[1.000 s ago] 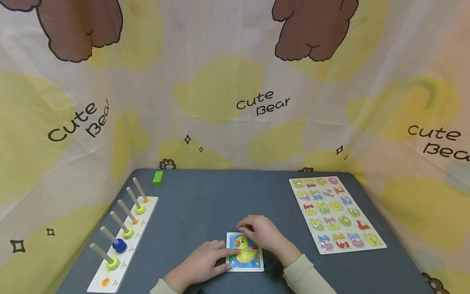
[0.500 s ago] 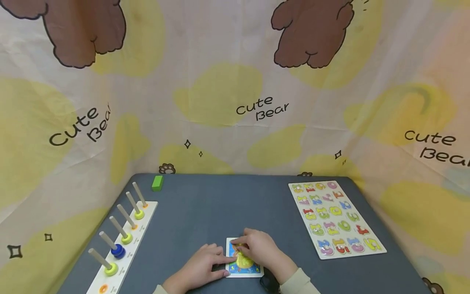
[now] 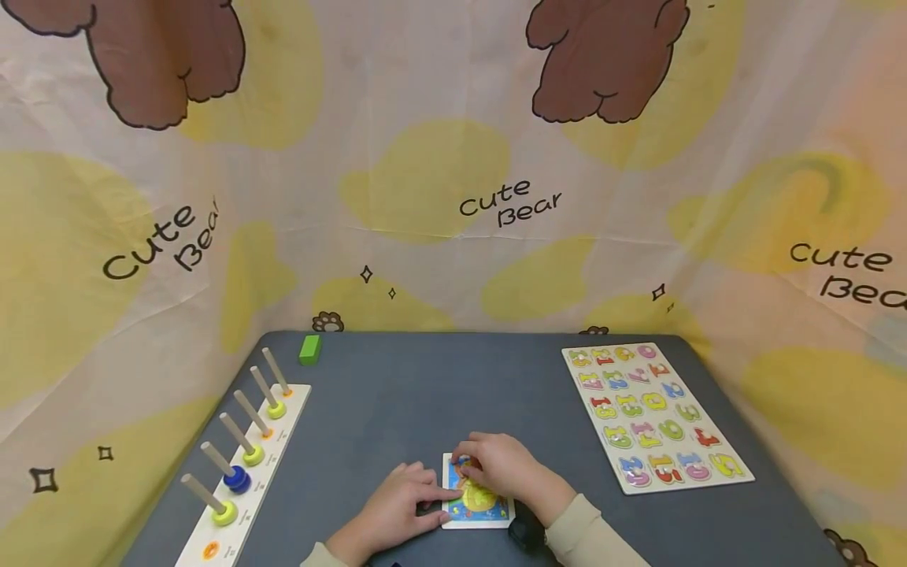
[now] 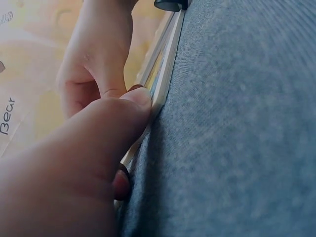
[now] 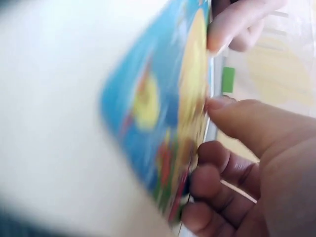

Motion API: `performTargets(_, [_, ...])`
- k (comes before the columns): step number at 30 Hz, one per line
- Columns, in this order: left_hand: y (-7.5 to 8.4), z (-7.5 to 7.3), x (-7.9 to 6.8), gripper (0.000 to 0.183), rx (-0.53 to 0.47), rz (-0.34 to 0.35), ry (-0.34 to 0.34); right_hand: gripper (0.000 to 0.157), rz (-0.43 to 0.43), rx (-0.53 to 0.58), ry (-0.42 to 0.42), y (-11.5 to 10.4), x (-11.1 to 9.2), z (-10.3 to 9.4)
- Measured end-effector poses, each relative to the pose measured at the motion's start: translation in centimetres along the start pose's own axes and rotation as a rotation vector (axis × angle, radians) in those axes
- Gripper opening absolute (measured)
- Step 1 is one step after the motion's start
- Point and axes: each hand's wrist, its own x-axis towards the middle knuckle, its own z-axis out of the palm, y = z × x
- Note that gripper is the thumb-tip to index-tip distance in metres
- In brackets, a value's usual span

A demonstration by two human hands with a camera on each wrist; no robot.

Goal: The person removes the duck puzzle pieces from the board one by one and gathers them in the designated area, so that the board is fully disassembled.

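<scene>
A small square duck puzzle (image 3: 478,513) with a white border lies flat near the table's front edge, showing a yellow duck on blue. My left hand (image 3: 400,508) steadies it from the left, index finger straight across the duck, thumb on the near-left corner. In the left wrist view the thumb (image 4: 136,101) presses that corner. My right hand (image 3: 506,468) comes in from the right with bent fingers and thumb on the duck's upper part, hiding the head. Up close in the right wrist view, the fingertips (image 5: 205,180) and thumb touch the picture; no lifted piece shows.
On the left stands a white peg board (image 3: 272,453) with several upright pegs and yellow and blue rings. A green block (image 3: 309,350) lies at the back left. A white number puzzle board (image 3: 616,472) is on the right. Printed cloth (image 3: 418,173) walls surround the table.
My right hand has come down from the puzzle's far edge onto the duck's upper part, covering the head. The left hand has stayed at the left edge, its index finger on the duck.
</scene>
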Motion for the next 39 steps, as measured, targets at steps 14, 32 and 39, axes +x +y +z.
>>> performTargets(14, [-0.4, 0.3, 0.0, 0.028, 0.009, 0.022, 0.023, 0.017, -0.18, -0.059, -0.071, 1.2, 1.0, -1.0])
performTargets(32, [0.2, 0.2, 0.3, 0.025, 0.032, 0.002, 0.041, 0.018, -0.097, -0.008, -0.245, 0.9, 2.5, -1.6])
performTargets(39, [-0.1, 0.5, 0.2, 0.025, 0.032, 0.003, 0.049, 0.017, -0.041, 0.074, -0.238, 0.8, 2.4, -1.7])
